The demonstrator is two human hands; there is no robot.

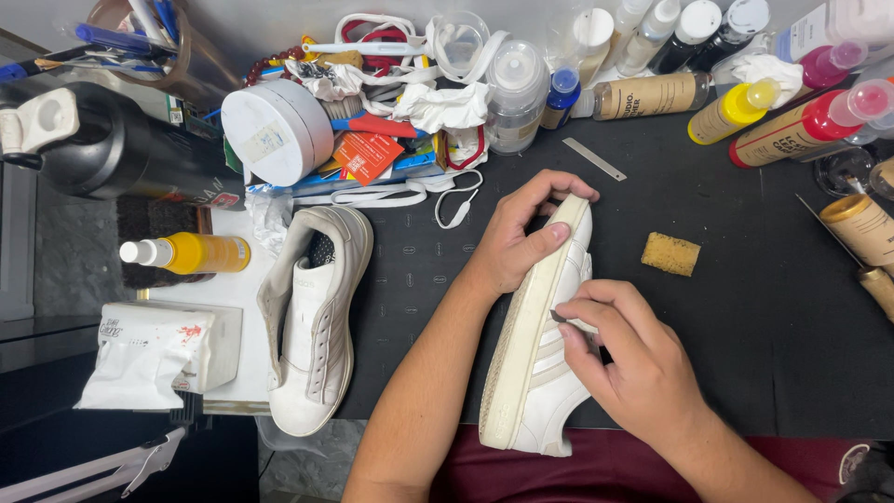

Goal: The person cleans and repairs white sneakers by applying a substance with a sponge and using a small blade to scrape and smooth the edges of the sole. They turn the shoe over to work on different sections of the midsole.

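A white sneaker (535, 373) lies on its side on the black mat (745, 317), sole edge turned to the left. My left hand (517, 237) grips its toe end, fingers curled over the sole rim. My right hand (633, 359) rests on the shoe's side and pinches a small dark tool (559, 318) against the upper near the sole edge. A second white sneaker (312, 326), without laces, lies to the left, half on the mat.
A yellow sponge (670, 253) lies right of the shoe, a metal strip (593, 158) beyond it. Several bottles (736, 112) line the back right. White laces (447, 200), a round white box (275, 130), a yellow bottle (191, 252) and a wipes pack (154, 349) sit left.
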